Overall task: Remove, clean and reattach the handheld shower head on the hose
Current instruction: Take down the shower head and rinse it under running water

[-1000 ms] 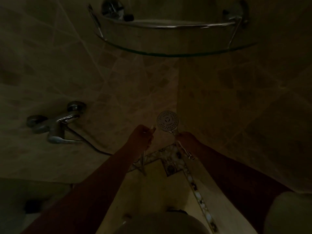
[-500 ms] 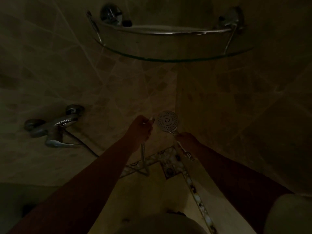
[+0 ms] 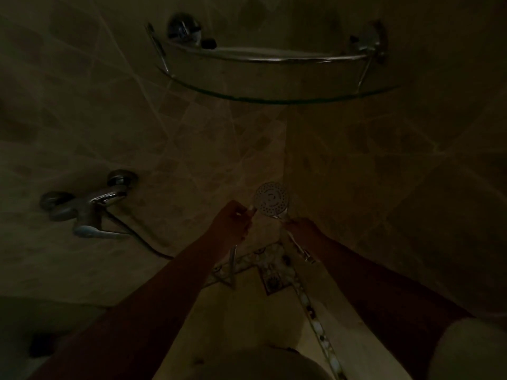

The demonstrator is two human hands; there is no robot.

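In the dim shower corner we held the shower head [image 3: 271, 199] up with its spray face toward us, just right of the wall mixer tap [image 3: 90, 212] and well below the glass corner shelf [image 3: 274, 97]. Our right hand [image 3: 301, 229] gripped its handle, whose threaded end stuck out below. Our left hand [image 3: 233, 223] pinched the hose [image 3: 233, 266] end just beside the spray face; the hose hung down from it.

Shower head [image 3: 271, 199] handle hidden in right hand [image 3: 304, 228], hose [image 3: 233, 266] end hidden in left hand [image 3: 231, 222]
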